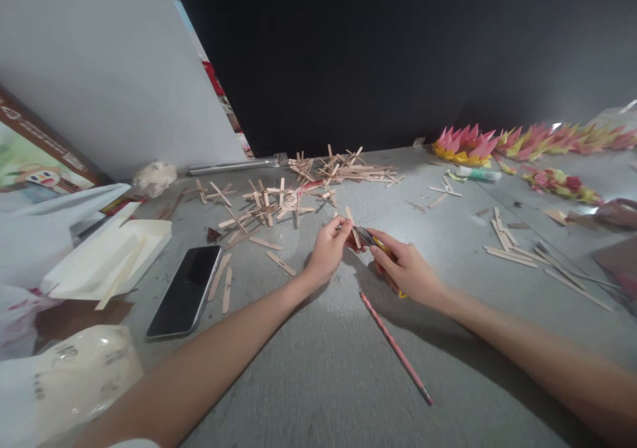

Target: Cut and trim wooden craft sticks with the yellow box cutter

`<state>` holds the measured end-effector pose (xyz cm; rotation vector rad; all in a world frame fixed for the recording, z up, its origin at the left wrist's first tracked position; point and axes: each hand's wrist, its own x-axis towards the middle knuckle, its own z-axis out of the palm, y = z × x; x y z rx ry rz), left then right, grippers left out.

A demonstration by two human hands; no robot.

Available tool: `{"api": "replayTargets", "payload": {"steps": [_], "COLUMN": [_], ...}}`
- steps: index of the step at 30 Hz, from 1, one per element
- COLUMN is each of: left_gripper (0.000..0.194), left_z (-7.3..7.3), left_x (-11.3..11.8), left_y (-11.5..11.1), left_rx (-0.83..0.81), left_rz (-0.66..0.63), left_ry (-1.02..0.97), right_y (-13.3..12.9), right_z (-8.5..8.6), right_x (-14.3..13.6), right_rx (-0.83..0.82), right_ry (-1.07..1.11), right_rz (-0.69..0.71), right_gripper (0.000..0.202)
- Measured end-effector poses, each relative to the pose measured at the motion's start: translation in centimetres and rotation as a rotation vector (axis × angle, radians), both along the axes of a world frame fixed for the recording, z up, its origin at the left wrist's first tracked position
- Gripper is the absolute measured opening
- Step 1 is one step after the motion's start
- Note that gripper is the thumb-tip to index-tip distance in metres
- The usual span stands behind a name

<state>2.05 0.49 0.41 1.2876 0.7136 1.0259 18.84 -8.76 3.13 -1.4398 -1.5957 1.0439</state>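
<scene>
Near the middle of the grey table, my left hand [328,247] pinches a light wooden stick [350,217], held slanted. My right hand [404,267] is wrapped round pliers [381,245] with yellow and black handles. Their dark metal jaws meet the stick just right of my left fingertips; whether they are closed on it is too small to tell. Below my hands a pink pencil [395,347] lies slanted on the table. Beyond them is a loose pile of wooden sticks [365,172], some crossed over one another.
A black phone [186,291] and a white tray [149,234] with a stick lie at the left. Pink and yellow paper flowers [468,144], a glue stick [478,174] and loose sticks [510,255] are at the right. Another person's hand [617,214] shows at the right edge.
</scene>
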Motion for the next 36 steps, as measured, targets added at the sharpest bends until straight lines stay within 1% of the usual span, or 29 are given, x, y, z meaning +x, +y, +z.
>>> {"api": "replayTargets", "payload": {"steps": [4,8,11,16,21,24,28,31,34,36], "left_gripper": [0.045,0.044,0.048,0.054,0.057,0.057,0.057,0.059,0.059,0.059], "left_z": [0.2,0.7,1.0,0.9,0.7,0.9,1.1,1.1,1.1,1.0], "left_x": [-0.1,-0.3,-0.6,-0.9,-0.8,-0.7,-0.7,-0.8,-0.8,-0.7], "left_y": [-0.1,-0.2,-0.1,0.4,0.6,0.7,0.6,0.5,0.3,0.0], "left_rx": [-0.034,0.047,0.108,0.145,0.081,0.036,0.064,0.091,0.114,0.100], "left_rz": [-0.007,0.021,0.037,0.019,0.024,0.041,0.059,0.052,0.033,-0.015], "left_ry": [0.016,0.114,0.189,0.211,0.215,0.173,0.124,0.118,0.125,0.117], "right_y": [0.1,0.2,0.3,0.3,-0.1,-0.4,-0.4,-0.3,-0.1,0.1], "right_z": [-0.4,-0.7,-0.7,-0.9,-0.6,-0.3,-0.5,-0.9,-0.9,-0.8], "right_x": [-0.1,0.1,0.2,0.3,0.2,0.1,0.3,0.4,0.4,0.5], "right_rx": [0.016,0.085,0.129,0.176,0.212,0.228,0.209,0.183,0.107,0.086], "right_ry": [0.001,-0.067,-0.122,-0.189,-0.228,-0.243,-0.193,-0.112,0.032,0.096], "right_rz": [-0.005,0.011,0.014,0.017,0.021,0.033,-0.034,-0.095,-0.081,-0.075], "right_gripper": [0.050,0.047,0.048,0.048,0.047,0.047,0.047,0.047,0.044,0.042]}}
